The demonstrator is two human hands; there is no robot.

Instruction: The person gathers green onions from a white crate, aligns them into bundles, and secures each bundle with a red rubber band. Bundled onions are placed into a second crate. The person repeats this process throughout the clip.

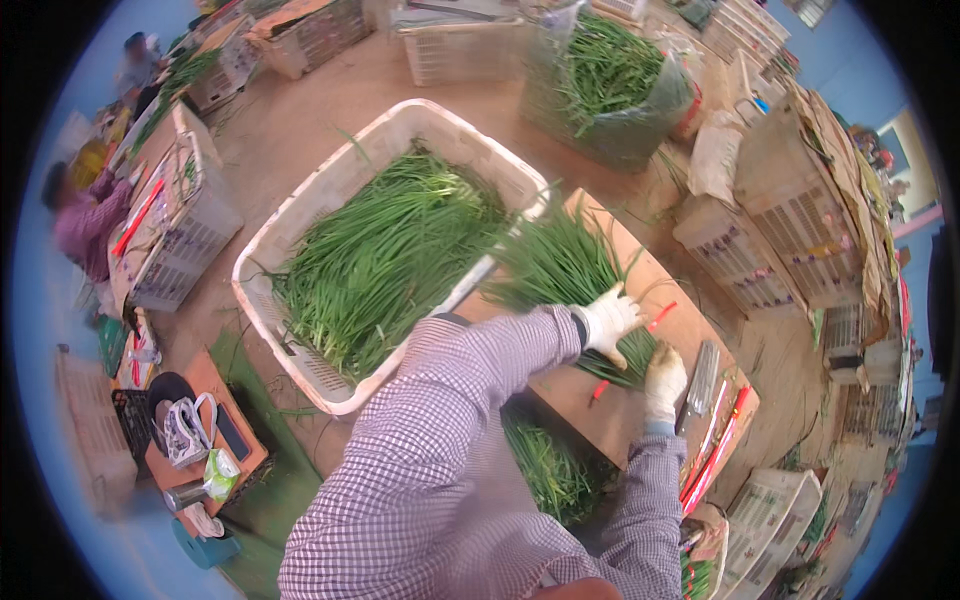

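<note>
A loose bunch of garlic chives (559, 259) lies across a wooden board (600, 416) before me. My left hand (611, 322), in a white glove, rests on the bunch with its fingers spread. At the near right end of the bunch is my right hand (664, 379), gloved too; its fingers are curled against the stalks, and its grip is partly hidden. A red tie strip (662, 316) shows on the board past my left hand, and its other end (599, 391) sticks out on the near side. Beside my right hand lies a knife (701, 379).
Left of the board stands a white plastic crate (247, 281) of chives. Red strips (716, 450) lie along the board's right edge. More chives (551, 465) sit below the board. A lined bin (622, 139) of greens stands beyond. A person in purple (90, 221) sits at far left.
</note>
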